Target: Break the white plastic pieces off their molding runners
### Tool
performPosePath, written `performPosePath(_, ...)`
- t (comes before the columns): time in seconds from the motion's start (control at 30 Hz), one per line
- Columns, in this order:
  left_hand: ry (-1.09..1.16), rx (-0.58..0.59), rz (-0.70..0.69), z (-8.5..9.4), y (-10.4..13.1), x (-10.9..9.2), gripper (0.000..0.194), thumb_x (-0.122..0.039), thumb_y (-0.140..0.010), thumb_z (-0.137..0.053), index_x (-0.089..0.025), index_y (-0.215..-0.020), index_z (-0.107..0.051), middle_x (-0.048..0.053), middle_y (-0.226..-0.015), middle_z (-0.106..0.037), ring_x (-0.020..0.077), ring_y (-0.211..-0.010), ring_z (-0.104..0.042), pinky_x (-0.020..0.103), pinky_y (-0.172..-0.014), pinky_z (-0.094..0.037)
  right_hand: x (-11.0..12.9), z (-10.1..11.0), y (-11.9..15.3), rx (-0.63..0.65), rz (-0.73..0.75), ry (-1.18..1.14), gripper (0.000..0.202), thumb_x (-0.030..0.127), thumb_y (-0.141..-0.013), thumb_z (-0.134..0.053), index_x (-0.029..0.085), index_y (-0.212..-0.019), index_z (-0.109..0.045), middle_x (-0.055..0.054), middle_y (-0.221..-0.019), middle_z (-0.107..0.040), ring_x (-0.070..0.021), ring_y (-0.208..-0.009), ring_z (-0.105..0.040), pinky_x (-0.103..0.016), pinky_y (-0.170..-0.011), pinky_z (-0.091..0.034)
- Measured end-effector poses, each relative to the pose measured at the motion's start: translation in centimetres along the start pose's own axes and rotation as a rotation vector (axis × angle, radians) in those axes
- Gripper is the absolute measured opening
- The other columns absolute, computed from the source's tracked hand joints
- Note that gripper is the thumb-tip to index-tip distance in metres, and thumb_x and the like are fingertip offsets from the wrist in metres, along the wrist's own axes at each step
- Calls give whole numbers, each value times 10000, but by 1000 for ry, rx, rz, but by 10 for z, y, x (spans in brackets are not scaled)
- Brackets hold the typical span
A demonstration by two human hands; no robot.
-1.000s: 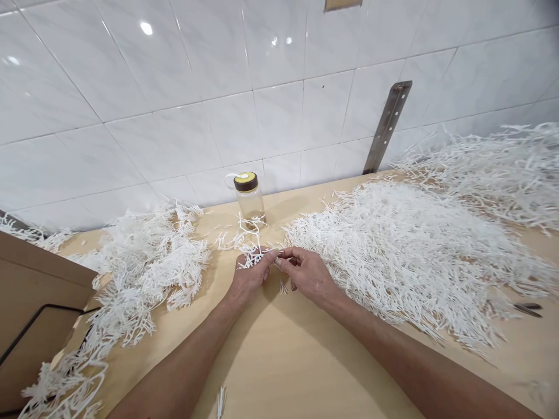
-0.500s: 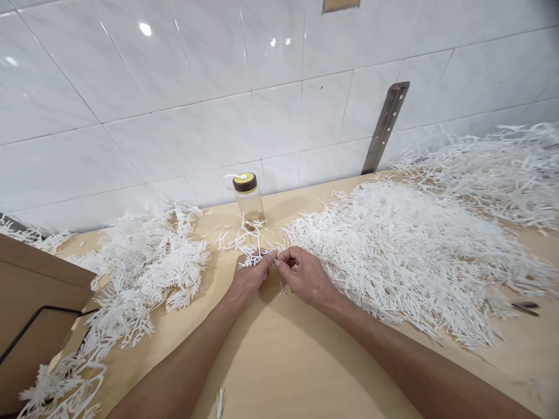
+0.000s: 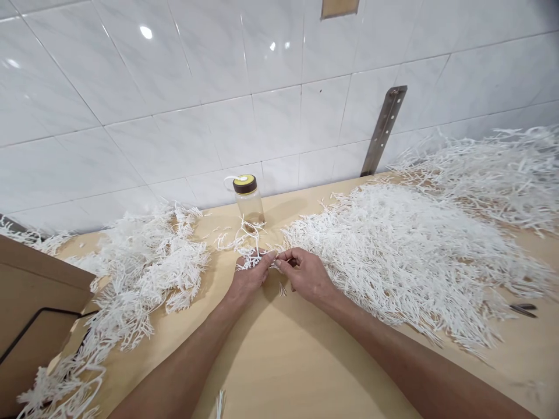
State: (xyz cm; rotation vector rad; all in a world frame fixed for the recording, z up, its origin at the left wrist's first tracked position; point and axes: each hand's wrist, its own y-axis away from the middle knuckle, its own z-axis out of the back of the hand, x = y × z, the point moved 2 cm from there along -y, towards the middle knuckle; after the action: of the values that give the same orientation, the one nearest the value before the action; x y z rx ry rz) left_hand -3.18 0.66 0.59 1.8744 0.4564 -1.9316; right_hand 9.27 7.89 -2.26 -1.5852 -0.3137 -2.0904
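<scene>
My left hand point(image 3: 251, 276) is closed around a white branched plastic piece point(image 3: 257, 240), whose thin twigs stick up above the fingers. Touching it from the right, my right hand point(image 3: 305, 273) pinches at a twig end beside the left thumb; what lies between its fingertips is too small to make out. A small white sprig point(image 3: 282, 289) lies on the table just below the hands. To the right spreads a large heap of white twigs point(image 3: 406, 256), and another white pile point(image 3: 152, 262) is on the left.
A clear bottle point(image 3: 250, 201) with a dark and yellow lid stands behind the hands. At the left edge is a cardboard box point(image 3: 39, 291). A metal bracket point(image 3: 384, 131) leans by the tiled wall. Dark snips point(image 3: 524, 309) lie far right on the wooden table point(image 3: 279, 361).
Both hands stay almost in the same place, with small finger shifts at the twig. The view has tilted very slightly.
</scene>
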Motion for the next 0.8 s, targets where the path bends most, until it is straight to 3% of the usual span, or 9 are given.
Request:
performPosePath(0.13,31,-1,-43,-1,-2,6,378,-501,-690,-778,-156,-726,-629,-76,-458,-410,64,-427,-326,228,-441,-246,3,0,1,54,-110,-126,182,351,-809,-618,181,-842,-673,11,-687,-667,-85,-365,-522,-227,-397,-428)
performPosePath(0.3,41,-7,-51,-2,-3,9,381,-501,-700,-771,-148,-742,-634,-76,-456,-417,62,-425,-333,220,-438,-252,6,-2,3,85,-110,-166,191,360,-818,-611,177,-835,-660,23,-642,-635,-88,-388,-524,-218,-418,-431)
performPosePath(0.43,47,-1,-15,-1,-4,8,397,-503,-691,-777,-158,-645,-585,-76,-440,-397,58,-419,-318,220,-429,-243,3,-5,4,91,-42,-133,169,346,-840,-587,181,-826,-623,18,-640,-628,-107,-440,-545,-232,-457,-444)
performPosePath(0.63,27,22,27,-1,-2,5,447,-514,-694,-769,-172,-565,-513,-79,-422,-359,55,-411,-283,226,-420,-214,-4,-7,5,-37,193,67,103,276,-860,-559,195,-817,-606,-7,-739,-652,-146,-654,-592,-263,-602,-459)
performPosePath(0.8,18,8,26,-2,-2,5,440,-499,-684,-778,-173,-566,-508,-81,-415,-357,57,-410,-287,224,-427,-217,-5,-8,5,-69,224,76,113,259,-866,-558,196,-822,-641,-17,-803,-668,-148,-700,-599,-271,-649,-459)
